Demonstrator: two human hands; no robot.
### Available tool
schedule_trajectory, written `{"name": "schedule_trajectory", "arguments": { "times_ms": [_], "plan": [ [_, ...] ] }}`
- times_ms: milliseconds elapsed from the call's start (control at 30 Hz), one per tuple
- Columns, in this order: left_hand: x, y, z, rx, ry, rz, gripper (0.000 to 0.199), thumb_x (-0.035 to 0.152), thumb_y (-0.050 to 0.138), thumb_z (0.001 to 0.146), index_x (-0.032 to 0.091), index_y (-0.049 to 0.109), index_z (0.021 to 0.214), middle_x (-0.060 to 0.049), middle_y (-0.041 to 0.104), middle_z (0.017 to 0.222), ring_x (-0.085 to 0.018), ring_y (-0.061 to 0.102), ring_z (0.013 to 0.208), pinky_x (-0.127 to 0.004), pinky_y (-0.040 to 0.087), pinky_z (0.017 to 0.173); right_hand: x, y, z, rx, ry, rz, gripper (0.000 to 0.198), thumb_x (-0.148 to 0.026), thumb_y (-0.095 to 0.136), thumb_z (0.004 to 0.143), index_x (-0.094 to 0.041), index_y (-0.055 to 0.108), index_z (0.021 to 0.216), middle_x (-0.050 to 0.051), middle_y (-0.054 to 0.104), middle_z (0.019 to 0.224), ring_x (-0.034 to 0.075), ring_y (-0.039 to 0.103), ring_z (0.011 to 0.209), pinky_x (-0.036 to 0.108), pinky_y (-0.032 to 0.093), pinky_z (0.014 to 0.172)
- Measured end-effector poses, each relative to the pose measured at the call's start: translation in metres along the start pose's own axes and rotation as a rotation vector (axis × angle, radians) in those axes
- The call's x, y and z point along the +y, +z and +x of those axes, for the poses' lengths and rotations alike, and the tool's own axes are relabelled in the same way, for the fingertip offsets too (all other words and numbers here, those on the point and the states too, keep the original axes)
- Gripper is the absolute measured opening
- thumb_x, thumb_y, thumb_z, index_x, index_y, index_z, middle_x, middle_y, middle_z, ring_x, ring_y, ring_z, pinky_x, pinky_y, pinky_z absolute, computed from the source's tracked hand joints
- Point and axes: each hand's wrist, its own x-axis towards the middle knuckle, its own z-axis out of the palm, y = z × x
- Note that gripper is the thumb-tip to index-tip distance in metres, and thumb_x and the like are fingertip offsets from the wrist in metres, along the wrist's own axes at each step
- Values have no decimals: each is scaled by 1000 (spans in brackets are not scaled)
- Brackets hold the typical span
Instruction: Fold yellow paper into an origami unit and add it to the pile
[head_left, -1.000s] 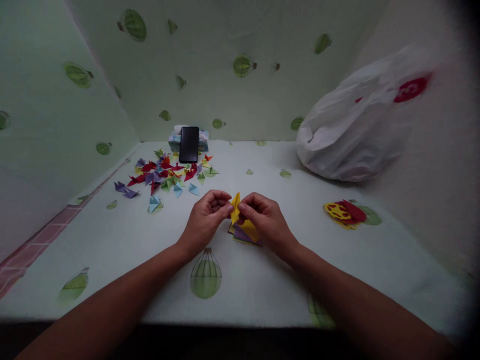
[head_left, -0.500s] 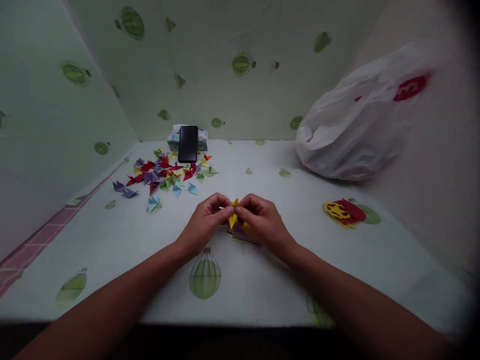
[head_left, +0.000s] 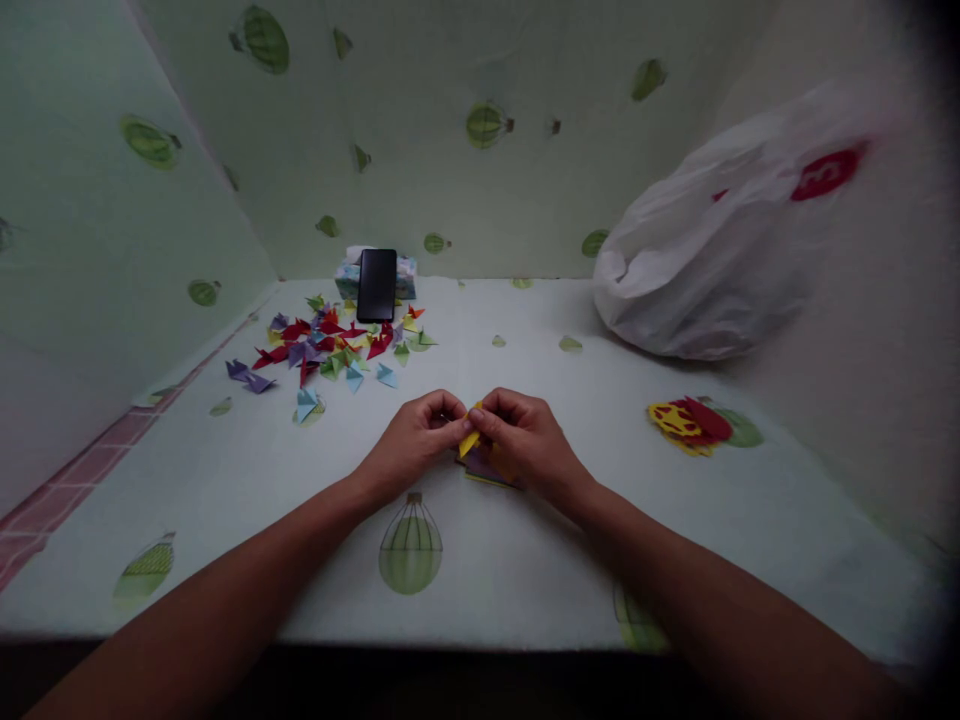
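Between my two hands, over the middle of the table, is a small folded yellow paper (head_left: 469, 441). My left hand (head_left: 421, 436) pinches it from the left with thumb and forefinger. From the other side my right hand (head_left: 525, 440) pinches it too, its thumb lying on the upper end of the fold. The fingertips partly cover the paper, so its full shape is hidden. Just below the hands lies a small stack of purple and yellow paper sheets (head_left: 487, 470), partly covered by my right hand.
Many coloured folded paper cranes (head_left: 306, 352) lie at the back left. A black phone (head_left: 376, 286) leans on a tissue box (head_left: 406, 278) behind them. At the back right stands a white plastic bag (head_left: 690, 270). Red and yellow cut-outs (head_left: 686, 425) lie at the right.
The yellow paper has turned and now shows a narrower, slanted fold. My right thumb has shifted slightly up and over it; both hands stay in nearly the same place.
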Motion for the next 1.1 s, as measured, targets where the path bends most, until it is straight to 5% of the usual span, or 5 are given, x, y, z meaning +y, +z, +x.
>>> {"name": "schedule_trajectory", "arguments": {
  "times_ms": [867,1100],
  "plan": [
    [-2,0,0,-85,-31,-166,20,27,73,79,15,59,87,1,64,74,-11,61,67,-26,48,68,0,-1,-1,15,40,122,32,-43,65,83,-18,56,67,-1,59,59,11,51,53,25,39,52],
    [1,3,-1,-7,-50,-187,24,31,76,77,16,60,86,2,65,74,-11,63,66,-25,50,66,-2,-2,-2,57,19,96,35,-41,64,87,-16,59,63,0,59,60,10,50,54,25,40,53]
  ]
}}
